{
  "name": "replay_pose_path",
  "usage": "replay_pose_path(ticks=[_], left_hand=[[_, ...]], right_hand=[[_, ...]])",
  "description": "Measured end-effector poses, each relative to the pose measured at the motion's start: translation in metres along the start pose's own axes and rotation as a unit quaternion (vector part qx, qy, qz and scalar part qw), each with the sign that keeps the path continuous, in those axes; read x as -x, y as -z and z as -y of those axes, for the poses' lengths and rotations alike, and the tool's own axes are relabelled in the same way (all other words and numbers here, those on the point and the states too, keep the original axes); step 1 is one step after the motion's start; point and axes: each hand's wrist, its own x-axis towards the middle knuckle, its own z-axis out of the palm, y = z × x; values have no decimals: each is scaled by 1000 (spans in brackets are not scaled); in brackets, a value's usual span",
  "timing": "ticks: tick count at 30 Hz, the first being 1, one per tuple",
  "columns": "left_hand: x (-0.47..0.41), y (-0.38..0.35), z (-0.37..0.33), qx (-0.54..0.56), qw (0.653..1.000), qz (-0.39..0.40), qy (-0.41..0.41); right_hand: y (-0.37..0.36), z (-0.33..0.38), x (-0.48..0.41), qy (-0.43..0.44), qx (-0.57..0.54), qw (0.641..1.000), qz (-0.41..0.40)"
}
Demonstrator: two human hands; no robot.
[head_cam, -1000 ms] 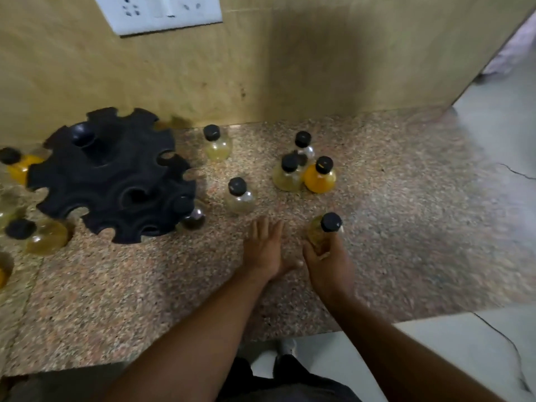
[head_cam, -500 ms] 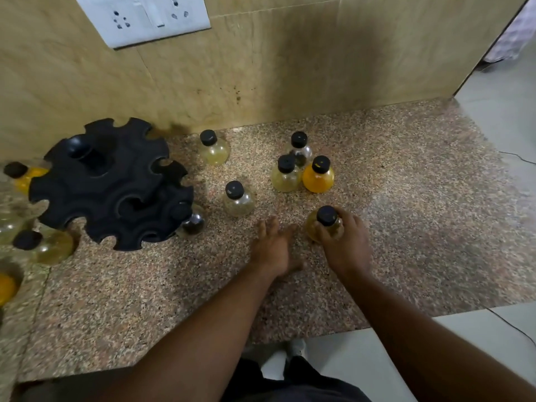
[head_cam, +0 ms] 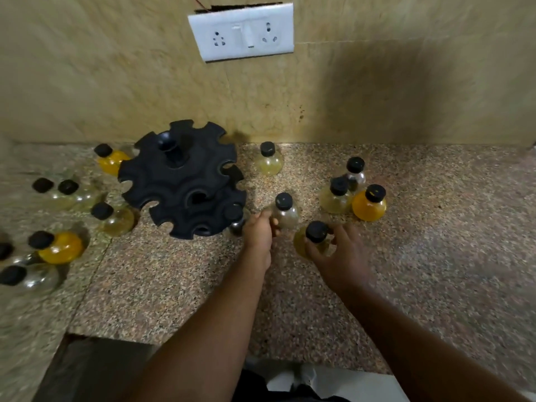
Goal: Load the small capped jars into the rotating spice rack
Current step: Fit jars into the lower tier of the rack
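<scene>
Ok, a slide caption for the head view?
Right hand grips a yellow jar, left hand touches a clear jar, beside the black rack.

The spice rack point(head_cam: 179, 181) is plain black, and every jar wears a black cap. The front jar point(head_cam: 300, 243) is dark yellow. The clear jar point(head_cam: 288, 217) beside the rack has a greyish tint. At the right stand 2 more: the orange jar point(head_cam: 369, 206) is vivid, and the pale jar point(head_cam: 333, 200) is light yellow. The counter point(head_cam: 435, 227) is granite with pink, brown and black speckles. The wall point(head_cam: 116, 68) is mottled beige and the socket plate point(head_cam: 240, 31) is white.
</scene>
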Motion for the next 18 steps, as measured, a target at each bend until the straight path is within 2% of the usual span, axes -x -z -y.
replay_pose_path(ticks=[4,12,18], left_hand=[[5,20,-9,67,997,-25,14],[13,60,2,210,971,-110,17],[19,92,-17,278,957,-79,33]], right_hand=[[-18,20,-4,66,4,998,16],[-45,56,-8,111,-14,990,87],[-68,79,-15,138,-21,978,155]])
